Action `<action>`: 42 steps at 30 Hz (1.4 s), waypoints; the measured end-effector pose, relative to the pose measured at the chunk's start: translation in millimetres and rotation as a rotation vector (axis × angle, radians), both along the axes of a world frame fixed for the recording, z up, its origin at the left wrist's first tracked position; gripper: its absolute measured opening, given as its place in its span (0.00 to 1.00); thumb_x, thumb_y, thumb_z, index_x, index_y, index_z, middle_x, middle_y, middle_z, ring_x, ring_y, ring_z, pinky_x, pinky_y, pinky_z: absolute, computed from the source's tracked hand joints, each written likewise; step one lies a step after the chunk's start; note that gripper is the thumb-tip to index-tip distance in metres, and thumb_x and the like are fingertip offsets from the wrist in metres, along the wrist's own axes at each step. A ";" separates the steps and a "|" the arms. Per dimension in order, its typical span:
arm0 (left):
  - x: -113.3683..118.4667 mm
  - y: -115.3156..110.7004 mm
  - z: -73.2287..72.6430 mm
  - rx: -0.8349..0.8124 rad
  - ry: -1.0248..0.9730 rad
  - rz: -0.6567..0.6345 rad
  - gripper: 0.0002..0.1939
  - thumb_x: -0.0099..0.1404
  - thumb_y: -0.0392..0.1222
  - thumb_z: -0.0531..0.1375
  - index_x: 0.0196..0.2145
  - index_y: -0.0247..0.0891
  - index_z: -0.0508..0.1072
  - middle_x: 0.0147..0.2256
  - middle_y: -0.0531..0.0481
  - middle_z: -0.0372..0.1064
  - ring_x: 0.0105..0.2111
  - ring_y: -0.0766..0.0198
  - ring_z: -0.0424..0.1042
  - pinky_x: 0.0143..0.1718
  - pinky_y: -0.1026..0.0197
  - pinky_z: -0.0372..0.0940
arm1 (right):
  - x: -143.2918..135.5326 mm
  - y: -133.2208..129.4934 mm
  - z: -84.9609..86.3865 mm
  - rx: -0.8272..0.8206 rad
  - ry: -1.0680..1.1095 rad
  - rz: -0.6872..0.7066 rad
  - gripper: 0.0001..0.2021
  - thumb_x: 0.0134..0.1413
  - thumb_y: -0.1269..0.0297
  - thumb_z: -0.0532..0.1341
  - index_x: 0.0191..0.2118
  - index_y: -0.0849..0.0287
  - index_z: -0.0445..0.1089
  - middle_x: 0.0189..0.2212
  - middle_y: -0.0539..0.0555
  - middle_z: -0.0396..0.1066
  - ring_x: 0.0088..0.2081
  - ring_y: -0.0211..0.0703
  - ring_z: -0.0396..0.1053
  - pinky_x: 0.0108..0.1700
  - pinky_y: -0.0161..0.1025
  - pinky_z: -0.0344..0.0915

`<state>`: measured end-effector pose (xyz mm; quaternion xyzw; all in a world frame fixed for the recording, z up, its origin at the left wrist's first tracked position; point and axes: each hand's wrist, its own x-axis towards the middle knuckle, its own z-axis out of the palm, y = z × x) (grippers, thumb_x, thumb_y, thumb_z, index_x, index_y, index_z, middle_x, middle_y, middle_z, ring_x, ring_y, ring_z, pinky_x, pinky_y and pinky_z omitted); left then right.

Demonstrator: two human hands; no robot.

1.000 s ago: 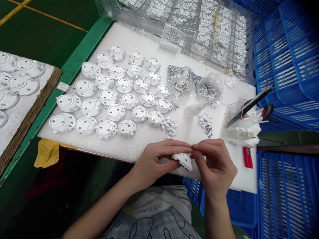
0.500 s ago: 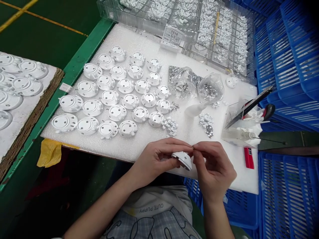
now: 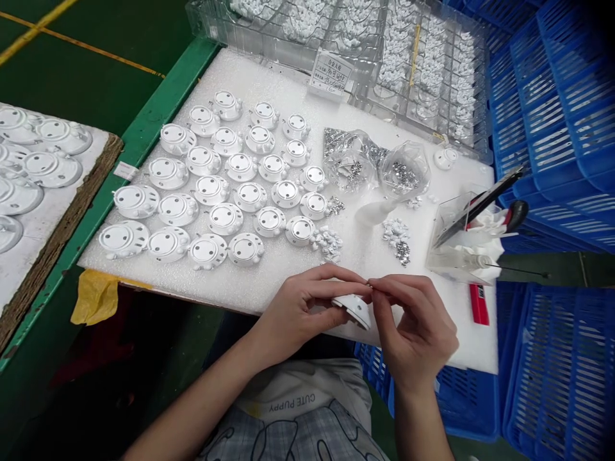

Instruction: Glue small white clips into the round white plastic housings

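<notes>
My left hand (image 3: 298, 310) grips a white, rounded plastic part (image 3: 354, 310) between thumb and fingers, tilted over the front edge of the foam-topped table. Thumb and forefinger of my right hand (image 3: 418, 320) are pinched together at the far rim of that part, meeting my left fingertips. Whatever sits in this pinch is too small to make out. Just beyond my hands lie a small heap of white pieces (image 3: 327, 243) and another pile of white pieces (image 3: 396, 232) with tiny silvery bits (image 3: 402, 253) beside it.
Rows of similar white parts (image 3: 225, 218) cover the table's left. Farther back are plastic bags of metal bits (image 3: 404, 171), a white bottle (image 3: 375, 212) and clear trays (image 3: 365, 102). A tool holder (image 3: 451, 256), a red box (image 3: 479, 304) and blue crates (image 3: 557, 102) stand right.
Both hands stay nearly in place around the white part. My right hand has shifted very slightly, and the whole view has moved a little.
</notes>
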<state>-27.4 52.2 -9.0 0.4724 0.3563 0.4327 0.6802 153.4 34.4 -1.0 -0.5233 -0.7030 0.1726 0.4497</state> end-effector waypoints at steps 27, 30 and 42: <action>-5.6 -1.9 -10.2 0.095 0.151 -0.012 0.20 0.64 0.30 0.64 0.48 0.53 0.84 0.48 0.48 0.77 0.44 0.58 0.78 0.34 0.68 0.75 | 35.4 -10.6 6.9 0.257 0.106 -0.390 0.06 0.62 0.71 0.63 0.40 0.57 0.79 0.28 0.49 0.72 0.24 0.37 0.70 0.22 0.37 0.64; -5.5 -2.9 -10.9 0.068 0.124 -0.027 0.23 0.63 0.28 0.63 0.48 0.54 0.84 0.48 0.48 0.76 0.45 0.58 0.77 0.36 0.67 0.76 | 61.7 -5.3 11.5 0.356 0.137 -0.627 0.07 0.61 0.63 0.66 0.34 0.59 0.75 0.26 0.49 0.70 0.20 0.37 0.65 0.19 0.38 0.60; -4.0 -1.6 -11.1 0.050 0.083 -0.036 0.20 0.64 0.30 0.63 0.48 0.49 0.85 0.49 0.46 0.76 0.38 0.60 0.77 0.35 0.65 0.76 | 98.3 35.3 15.6 0.240 -0.310 -0.674 0.14 0.62 0.56 0.66 0.30 0.60 0.73 0.29 0.52 0.71 0.27 0.39 0.67 0.29 0.38 0.60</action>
